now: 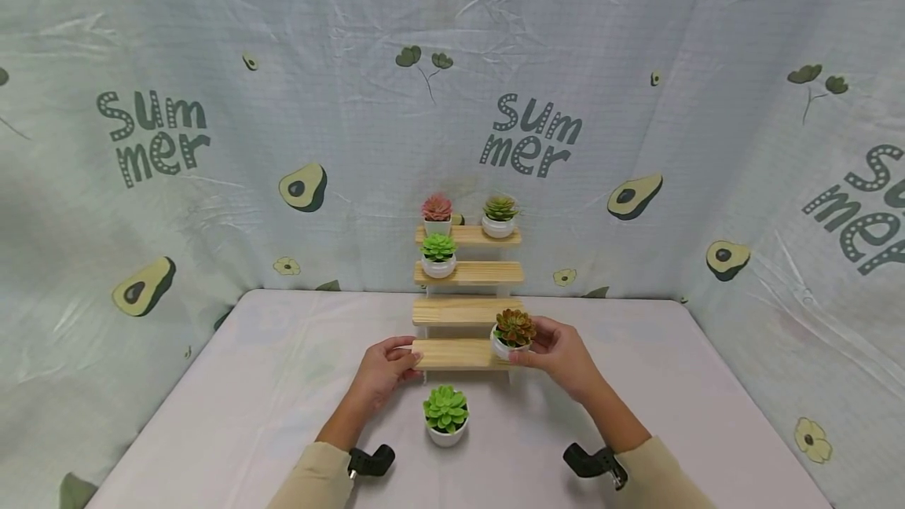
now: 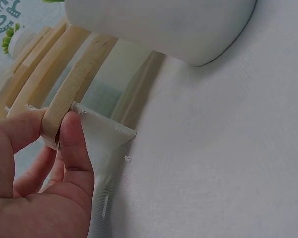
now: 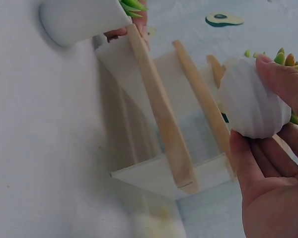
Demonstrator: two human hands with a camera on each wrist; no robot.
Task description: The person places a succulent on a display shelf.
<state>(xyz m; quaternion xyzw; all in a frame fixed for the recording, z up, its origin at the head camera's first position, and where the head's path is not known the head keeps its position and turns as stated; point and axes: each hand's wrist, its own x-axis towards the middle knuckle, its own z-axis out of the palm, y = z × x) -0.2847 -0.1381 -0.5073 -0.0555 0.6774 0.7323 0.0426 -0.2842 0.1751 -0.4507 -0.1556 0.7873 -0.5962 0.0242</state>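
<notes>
A four-step wooden shelf (image 1: pixel 452 311) stands on the table. My left hand (image 1: pixel 385 374) pinches the left end of its lowest board (image 2: pixel 84 69), thumb and fingers round the wood in the left wrist view. In my right hand (image 1: pixel 562 353) is a white pot (image 3: pixel 256 99) with a brown-green succulent (image 1: pixel 514 327), gripped by thumb and fingers at the right end of the lowest board. The right wrist view shows the pot apart from the board edges; whether its base touches wood cannot be told. A bright green succulent (image 1: pixel 446 408) in a white pot stands before the shelf.
On the top board are a pink succulent (image 1: pixel 437 208) at left and a green one (image 1: pixel 500 208) at right. Another green succulent (image 1: pixel 438 247) sits at the left of the board below. A printed curtain (image 1: pixel 382 132) hangs behind the table (image 1: pixel 283 383).
</notes>
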